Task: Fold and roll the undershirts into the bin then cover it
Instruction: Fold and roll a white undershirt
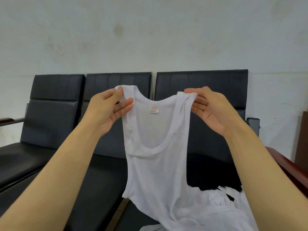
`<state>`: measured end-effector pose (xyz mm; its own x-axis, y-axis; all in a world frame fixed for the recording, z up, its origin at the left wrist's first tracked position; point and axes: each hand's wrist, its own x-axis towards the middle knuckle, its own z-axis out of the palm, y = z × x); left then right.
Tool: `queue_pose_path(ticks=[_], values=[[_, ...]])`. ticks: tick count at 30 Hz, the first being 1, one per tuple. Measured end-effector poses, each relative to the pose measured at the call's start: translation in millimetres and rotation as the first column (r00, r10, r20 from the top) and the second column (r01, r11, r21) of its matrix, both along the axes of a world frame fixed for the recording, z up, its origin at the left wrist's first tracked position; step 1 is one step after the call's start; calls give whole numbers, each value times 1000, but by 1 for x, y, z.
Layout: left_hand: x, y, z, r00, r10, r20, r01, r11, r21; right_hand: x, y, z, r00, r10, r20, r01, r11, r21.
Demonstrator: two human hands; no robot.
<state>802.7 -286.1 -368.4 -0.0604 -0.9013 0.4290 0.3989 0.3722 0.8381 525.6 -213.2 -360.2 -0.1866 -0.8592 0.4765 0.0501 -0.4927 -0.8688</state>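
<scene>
**Undershirt Held Up, Folding Not Yet Begun**

Behind everything stands a pale, stained wall [150,30] with a row of black padded seats [55,104] pushed against it.

At the centre, a white undershirt [155,164] hangs in the air by its two shoulder straps, neckline facing the camera, a small label [153,108] showing inside the back of the neck. The left hand [108,110] pinches the left strap between thumb and forefinger, the other fingers lying loosely straight against the fabric. The right hand [211,107] pinches the right strap the same way, its remaining fingers relaxed under the cloth. The body of the shirt drops down between the forearms, and its hem trails to the lower right.

Just below and right of it, on the seat cushion, lies a loose heap of more white cloth [221,199] with something black [216,179] tangled in it, likely further undershirts waiting their turn. A reddish wooden armrest [291,169] runs along the right edge.

As a judgement, the task is at an early point: this shirt is only spread out for a fold, nothing visible is rolled, and neither bin nor lid is in view. Folding, rolling, packing and covering all appear to be left.
</scene>
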Motion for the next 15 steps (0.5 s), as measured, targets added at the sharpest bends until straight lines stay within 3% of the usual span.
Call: queue_pose_path(ticks=[8,11,15], values=[[-11,6,1,992,-23,123,28,999,-40,-7,7,0,916,-164,-366,136,985,-102],[-17,12,2,978,-68,195,83,994,-67,-4,8,0,894,-173,-413,126,982,-138],[-28,22,3,947,-201,253,230,969,-90,5,11,1,922,-26,-387,-22,993,-119]])
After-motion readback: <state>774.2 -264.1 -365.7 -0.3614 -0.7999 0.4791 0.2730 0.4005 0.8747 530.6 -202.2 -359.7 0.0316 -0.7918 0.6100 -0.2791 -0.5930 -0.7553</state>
